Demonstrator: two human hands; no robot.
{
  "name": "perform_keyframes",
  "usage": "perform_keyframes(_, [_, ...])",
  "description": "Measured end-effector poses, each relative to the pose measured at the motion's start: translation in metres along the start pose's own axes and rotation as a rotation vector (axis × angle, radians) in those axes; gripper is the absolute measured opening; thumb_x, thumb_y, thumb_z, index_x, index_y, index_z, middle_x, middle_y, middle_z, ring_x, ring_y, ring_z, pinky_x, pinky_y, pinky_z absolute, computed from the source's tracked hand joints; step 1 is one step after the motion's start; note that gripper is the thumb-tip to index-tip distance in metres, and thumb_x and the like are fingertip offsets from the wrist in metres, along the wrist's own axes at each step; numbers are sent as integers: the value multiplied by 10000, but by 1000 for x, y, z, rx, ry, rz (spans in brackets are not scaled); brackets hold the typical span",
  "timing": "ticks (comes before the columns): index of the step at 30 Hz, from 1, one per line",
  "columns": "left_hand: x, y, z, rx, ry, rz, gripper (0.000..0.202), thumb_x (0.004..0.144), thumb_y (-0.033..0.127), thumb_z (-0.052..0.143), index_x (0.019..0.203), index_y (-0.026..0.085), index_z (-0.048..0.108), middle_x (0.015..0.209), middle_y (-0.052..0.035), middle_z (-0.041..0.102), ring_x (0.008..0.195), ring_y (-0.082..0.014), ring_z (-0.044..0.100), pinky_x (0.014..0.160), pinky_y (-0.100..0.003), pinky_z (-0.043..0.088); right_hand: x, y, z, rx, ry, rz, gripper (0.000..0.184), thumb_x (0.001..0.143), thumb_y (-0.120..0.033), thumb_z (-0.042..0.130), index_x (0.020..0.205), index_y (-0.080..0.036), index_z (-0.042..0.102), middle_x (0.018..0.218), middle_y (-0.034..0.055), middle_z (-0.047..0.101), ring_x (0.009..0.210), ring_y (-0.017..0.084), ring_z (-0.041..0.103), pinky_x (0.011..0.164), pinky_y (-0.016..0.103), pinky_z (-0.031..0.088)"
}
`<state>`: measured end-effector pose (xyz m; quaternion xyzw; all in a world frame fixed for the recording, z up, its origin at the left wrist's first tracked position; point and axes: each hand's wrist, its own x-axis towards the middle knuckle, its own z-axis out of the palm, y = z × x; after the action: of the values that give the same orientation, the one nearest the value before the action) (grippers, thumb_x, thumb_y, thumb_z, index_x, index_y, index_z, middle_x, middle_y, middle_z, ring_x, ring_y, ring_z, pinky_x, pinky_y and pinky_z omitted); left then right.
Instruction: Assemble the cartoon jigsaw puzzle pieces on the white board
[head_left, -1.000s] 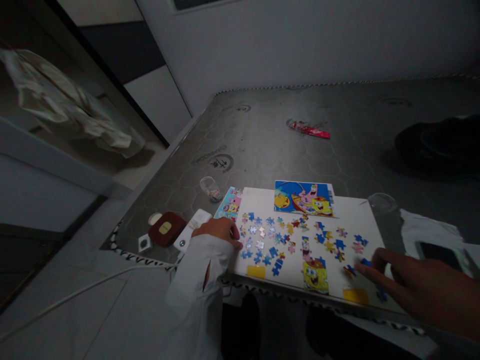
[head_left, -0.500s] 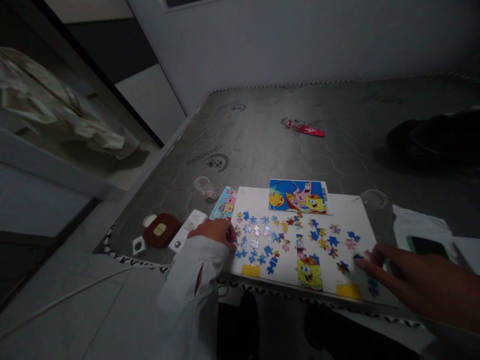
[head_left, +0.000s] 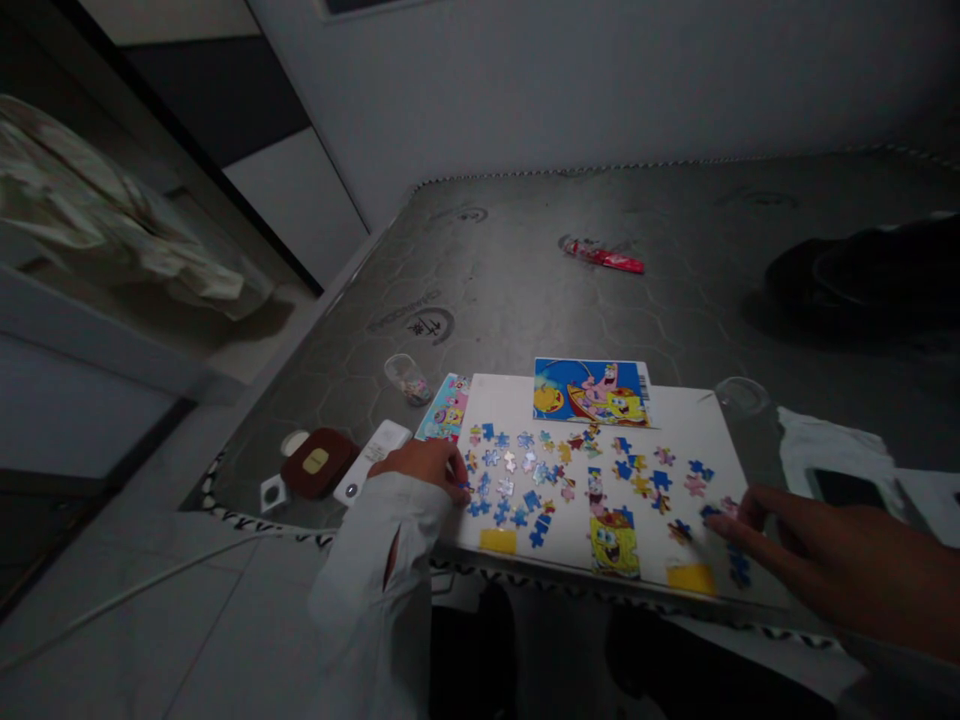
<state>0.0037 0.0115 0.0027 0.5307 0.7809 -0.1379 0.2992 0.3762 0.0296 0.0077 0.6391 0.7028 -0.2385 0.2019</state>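
Note:
A white board (head_left: 675,420) lies near the front edge of a grey mat, strewn with several loose blue, pink and yellow puzzle pieces (head_left: 525,470). A joined cartoon section (head_left: 613,545) sits at the board's front. A printed cartoon picture (head_left: 591,391) lies at its back edge. My left hand (head_left: 424,465), in a white sleeve, rests curled at the board's left edge with its fingertips on pieces there. My right hand (head_left: 810,560) reaches in from the right, fingers stretched out, fingertips at a blue piece (head_left: 709,512).
A brown box (head_left: 317,463), a white device (head_left: 373,460) and a small clear cup (head_left: 405,378) sit left of the board. Another clear cup (head_left: 742,395), a white cloth (head_left: 817,445) and a phone (head_left: 847,488) lie to the right. A red packet (head_left: 604,258) and a dark garment (head_left: 877,280) lie farther back.
The view has drifted a little, shifting the scene left and up. Both hands stay at about the same spots on the board.

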Motion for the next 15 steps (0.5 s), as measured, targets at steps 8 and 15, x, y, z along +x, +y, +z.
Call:
perform_keyframes(8, [0,0,0,4,6,-17,221,639,364,814,832,304,724,990,14,768,996,-241,688,815,-321,505,0,2,1,-16,-14,-24,545,895,-616,261,1075,-264,636,966,145,754,888,348,718,774,491,487])
perform_keyframes(15, [8,-6,6,-20,24,9,238,604,380,836,791,296,715,913,26,769,921,-216,695,753,-291,495,-3,-5,-5,1,-17,2,541,877,-666,315,1034,-276,654,945,123,756,875,344,713,742,476,490])
